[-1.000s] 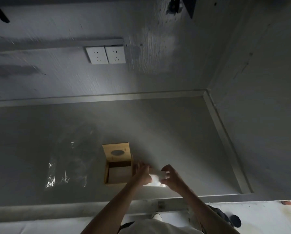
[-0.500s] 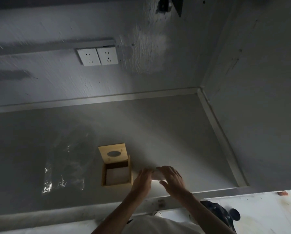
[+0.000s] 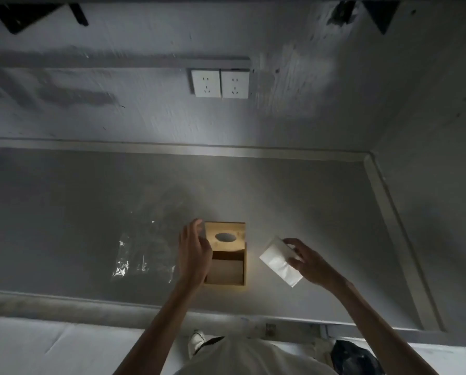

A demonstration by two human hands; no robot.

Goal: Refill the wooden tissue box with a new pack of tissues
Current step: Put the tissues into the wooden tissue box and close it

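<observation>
The wooden tissue box [image 3: 227, 269] stands on the grey counter [image 3: 294, 196]. Its lid [image 3: 226, 235], with an oval slot, is slid back so the near half of the box is uncovered. My left hand [image 3: 194, 253] is at the box's left side, fingers fairly straight beside the lid's left edge; whether it touches the wood is unclear. My right hand [image 3: 306, 262] holds a white stack of tissues [image 3: 279, 262] just right of the box, fingers curled on its far edge.
A crumpled clear plastic wrapper [image 3: 142, 255] lies on the counter left of the box. Two white wall sockets [image 3: 220, 83] sit on the back wall. A raised lip [image 3: 397, 228] borders the counter on the right, near the side wall.
Both hands were together on the tissues right of the box. Now the left hand has gone to the box's left side, and the right hand alone holds the tissues.
</observation>
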